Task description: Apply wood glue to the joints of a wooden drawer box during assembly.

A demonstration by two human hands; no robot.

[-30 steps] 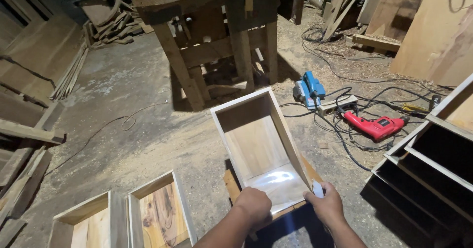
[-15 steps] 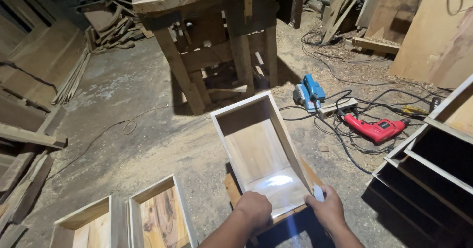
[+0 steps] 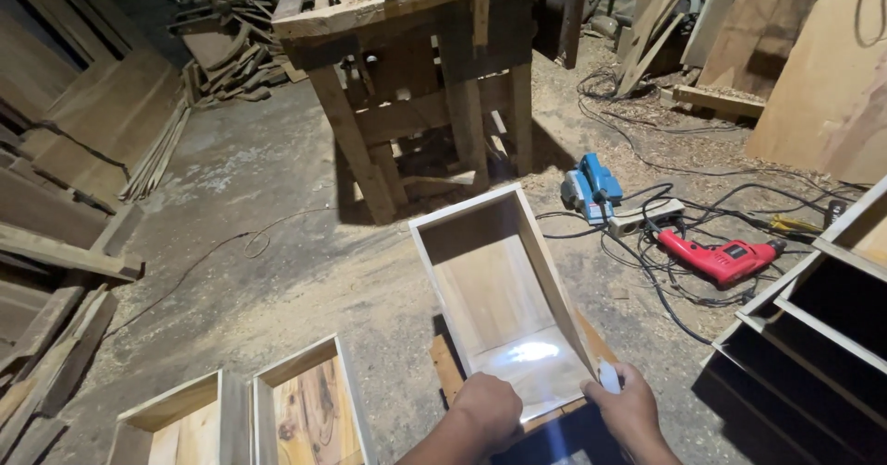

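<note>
An open wooden box lies tilted in front of me, its open side up, resting on a wooden board on the floor. My left hand grips the near edge of the box with the fingers curled over it. My right hand holds the box's near right corner and also has a small white object between its fingers. A bright spot of light falls on the box's inner bottom.
Two open wooden boxes stand at the lower left. A rough workbench is ahead. A blue planer, red drill and tangled cables lie to the right, beside dark cabinet frames. Planks are stacked on the left.
The view has shifted slightly; both hands stay on the near edge of the box. Nothing else has visibly moved.
</note>
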